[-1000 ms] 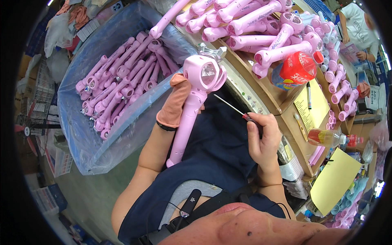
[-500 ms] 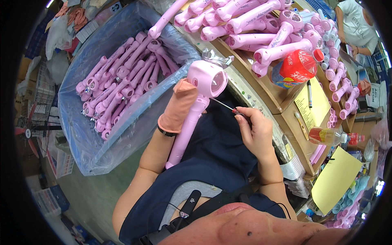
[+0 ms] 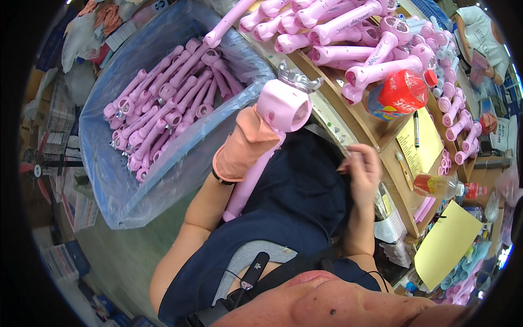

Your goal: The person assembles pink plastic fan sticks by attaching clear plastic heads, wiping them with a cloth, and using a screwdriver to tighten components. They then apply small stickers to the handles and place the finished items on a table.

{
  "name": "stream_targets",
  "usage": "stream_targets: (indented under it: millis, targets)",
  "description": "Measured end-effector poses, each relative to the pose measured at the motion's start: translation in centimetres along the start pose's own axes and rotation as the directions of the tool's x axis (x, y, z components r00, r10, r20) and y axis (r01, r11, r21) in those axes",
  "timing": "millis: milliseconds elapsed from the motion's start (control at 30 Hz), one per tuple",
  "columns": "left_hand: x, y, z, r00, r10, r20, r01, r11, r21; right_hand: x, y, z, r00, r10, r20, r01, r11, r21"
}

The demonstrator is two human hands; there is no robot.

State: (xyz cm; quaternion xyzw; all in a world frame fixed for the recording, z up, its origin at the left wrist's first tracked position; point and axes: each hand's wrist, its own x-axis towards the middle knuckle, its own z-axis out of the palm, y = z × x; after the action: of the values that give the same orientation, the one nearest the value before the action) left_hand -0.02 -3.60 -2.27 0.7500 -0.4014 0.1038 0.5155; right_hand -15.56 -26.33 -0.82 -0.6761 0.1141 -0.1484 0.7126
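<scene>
Beside the near edge of the brown wooden bench [image 3: 364, 123], toward the corner of the blue plastic-lined bin [image 3: 163, 196], a long pink plastic wand [image 3: 256, 173] with a bulbous head and a silver-coloured crown [image 3: 297, 79] slants across the person's dark blue clothing [image 3: 305, 185], its tail end low by the forearm. The left hand [image 3: 248, 144], in a loose peach-coloured fabric glove, is wrapped around the wand just below its head, fingers closed round the neck. The right hand [image 3: 360, 168], bare and apart from the wand, hangs at the bench's edge with its fingers curled in; whether it pinches anything is blurred and cannot be told. The wand looks like stiff, hollow moulded plastic, so it should be light for its length, though probably top-heavy. Its glossy shell would likely slide in a bare palm, and the cloth glove should add some grip. The neck seems the best place to hold it, near the balance, with the straight shaft as a second grip. The crown's thin prongs look the easiest part to snap, and the clear round window [image 3: 301, 114] could scratch, so fingers are better kept off both.
</scene>
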Motion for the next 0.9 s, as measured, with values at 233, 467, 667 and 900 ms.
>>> stream_targets:
  millis: [233, 467, 667, 900]
  targets:
    - [-0.6, 1.3, -2.9, 0.797, -0.458, 0.394, 0.448, 0.01, -0.894, -4.4, -0.9, -14.9, 0.809, -0.364, -0.462, -0.1, 0.688, -0.718]
    - [2.3, 2.0, -2.4, 0.762, -0.608, 0.223, 0.254, -0.037, -0.967, -3.2, -0.5, -8.3, 0.735, -0.645, -0.211, 0.068, 0.38, -0.923]
    - [2.8, 5.8, -0.6, 0.714, -0.609, 0.344, 0.303, -0.175, -0.937, 0.2, 1.8, 8.7, 0.854, 0.111, 0.508, -0.14, 0.99, 0.019]
    - [2.4, 6.2, -1.6, 0.843, -0.507, 0.178, 0.247, 0.071, -0.966, 1.0, 0.6, 10.6, 0.757, 0.269, 0.595, -0.412, 0.904, 0.116]
